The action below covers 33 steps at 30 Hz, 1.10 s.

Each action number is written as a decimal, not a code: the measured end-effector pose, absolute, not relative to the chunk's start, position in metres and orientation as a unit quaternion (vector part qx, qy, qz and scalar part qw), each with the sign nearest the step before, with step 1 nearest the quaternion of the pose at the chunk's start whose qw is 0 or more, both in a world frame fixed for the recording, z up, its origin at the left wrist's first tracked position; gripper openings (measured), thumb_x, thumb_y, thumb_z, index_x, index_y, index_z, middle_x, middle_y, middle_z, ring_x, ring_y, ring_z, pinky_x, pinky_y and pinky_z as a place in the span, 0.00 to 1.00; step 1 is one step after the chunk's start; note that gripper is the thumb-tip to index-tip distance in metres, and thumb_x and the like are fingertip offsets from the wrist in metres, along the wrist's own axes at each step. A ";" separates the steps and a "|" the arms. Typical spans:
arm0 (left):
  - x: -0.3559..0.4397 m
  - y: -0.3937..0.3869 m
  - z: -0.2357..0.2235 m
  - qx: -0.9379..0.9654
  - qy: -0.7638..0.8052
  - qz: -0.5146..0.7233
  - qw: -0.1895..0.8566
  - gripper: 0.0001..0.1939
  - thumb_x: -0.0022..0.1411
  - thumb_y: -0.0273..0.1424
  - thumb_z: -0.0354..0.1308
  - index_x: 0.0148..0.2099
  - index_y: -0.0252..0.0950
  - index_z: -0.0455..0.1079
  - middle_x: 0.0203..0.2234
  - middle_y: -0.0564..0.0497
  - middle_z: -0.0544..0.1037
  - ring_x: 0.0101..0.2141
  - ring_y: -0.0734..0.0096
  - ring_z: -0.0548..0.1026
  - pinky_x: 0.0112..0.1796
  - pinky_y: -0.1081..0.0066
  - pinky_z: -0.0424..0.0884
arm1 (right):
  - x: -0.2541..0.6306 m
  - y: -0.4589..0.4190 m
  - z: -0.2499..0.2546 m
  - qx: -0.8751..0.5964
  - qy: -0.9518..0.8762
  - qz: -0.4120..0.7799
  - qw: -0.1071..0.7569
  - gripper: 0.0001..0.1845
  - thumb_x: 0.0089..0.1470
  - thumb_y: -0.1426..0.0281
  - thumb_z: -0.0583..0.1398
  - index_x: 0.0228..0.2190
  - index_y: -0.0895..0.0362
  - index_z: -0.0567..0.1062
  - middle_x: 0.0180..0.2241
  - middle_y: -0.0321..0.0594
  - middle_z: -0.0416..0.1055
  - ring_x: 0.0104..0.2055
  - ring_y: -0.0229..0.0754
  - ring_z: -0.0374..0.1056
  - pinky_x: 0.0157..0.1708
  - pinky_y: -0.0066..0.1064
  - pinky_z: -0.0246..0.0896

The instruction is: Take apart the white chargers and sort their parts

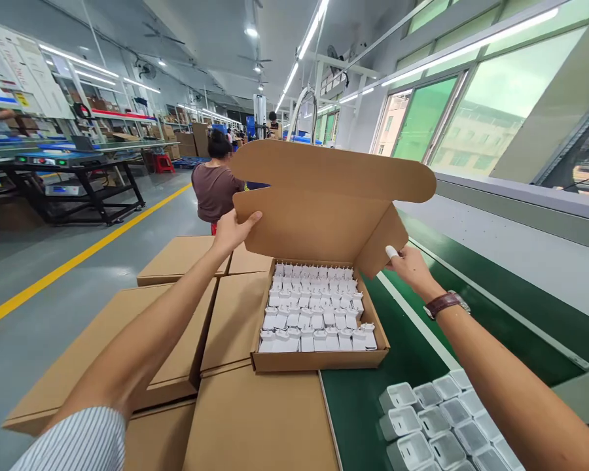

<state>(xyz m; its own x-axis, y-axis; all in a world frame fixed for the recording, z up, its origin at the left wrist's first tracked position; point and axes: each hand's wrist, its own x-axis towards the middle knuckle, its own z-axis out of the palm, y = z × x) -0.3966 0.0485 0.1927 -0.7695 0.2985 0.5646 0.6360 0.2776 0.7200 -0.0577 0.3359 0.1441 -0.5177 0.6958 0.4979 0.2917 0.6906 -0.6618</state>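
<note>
An open cardboard box (pixel 319 360) lies partly on the green table, packed with rows of small white pieces (pixel 317 320). Its lid (pixel 319 222) stands raised at the far side, front flap up. My left hand (pixel 235 230) grips the lid's left edge, thumb on the inner face. On the other side, my right hand (pixel 410 265) pinches the lid's right side flap (pixel 385 242); a white covering shows on one fingertip. Below my right forearm stand rows of translucent plastic containers (pixel 436 418).
Closed cardboard boxes (pixel 260 418) are stacked to the left and in front. The green tabletop (pixel 358 405) runs along the window side. A person in a brown top (pixel 216 190) sits beyond the boxes. A black workbench (pixel 73 176) stands across the yellow floor line.
</note>
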 end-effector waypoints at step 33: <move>-0.301 0.023 0.059 -0.366 -0.828 -0.424 -0.004 0.29 0.69 0.57 0.46 0.41 0.39 0.75 0.29 0.45 0.82 0.38 0.51 0.82 0.35 0.64 0.75 | -0.002 0.282 0.065 -0.251 -0.882 0.256 0.305 0.14 0.54 0.57 0.52 0.27 0.52 0.70 0.29 0.44 0.76 0.31 0.49 0.69 0.34 0.37 0.65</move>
